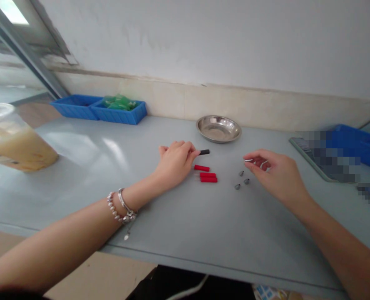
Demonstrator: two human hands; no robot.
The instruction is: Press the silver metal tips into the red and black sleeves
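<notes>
My left hand point(176, 162) is closed on a short black rod point(204, 152), whose end sticks out past the fingertips to the right. Between thumb and fingertips, my right hand point(274, 171) pinches a small silvery piece point(248, 160), too small to name. Just below the left fingers lie three red cylinders; the upper one point(202, 168) is slightly apart, while the middle point(207, 175) and lower point(209, 180) ones lie side by side, with a thin pale pin at their left. Three small grey teardrop-shaped pieces point(241, 173) rest left of my right hand.
A round metal dish point(218, 129) stands by the wall. Two blue trays point(119, 116) sit at the back left, one with green packets point(119, 102). A cup of drink point(19, 146) stands left; a phone-like slab point(316, 160) and a blue bin point(359, 146) lie right.
</notes>
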